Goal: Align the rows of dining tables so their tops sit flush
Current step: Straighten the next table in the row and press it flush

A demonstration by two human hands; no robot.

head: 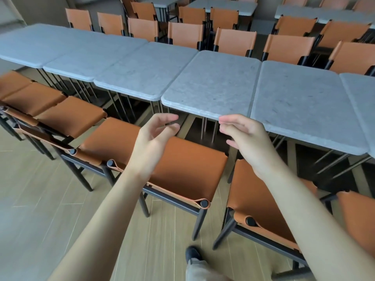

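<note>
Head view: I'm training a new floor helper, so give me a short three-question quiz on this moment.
1. True or false: the left hand grips the table directly ahead.
2. Which item stands between the person and that table? A) a chair B) a trolley C) a stool
3. Fill in: the right hand's fingertips are near the table's ___ edge.

Key
1. False: both hands are open and hold nothing; the left is short of the edge.
2. A: an orange-seated chair.
3. Near. Whether the right hand touches it cannot be told.
</note>
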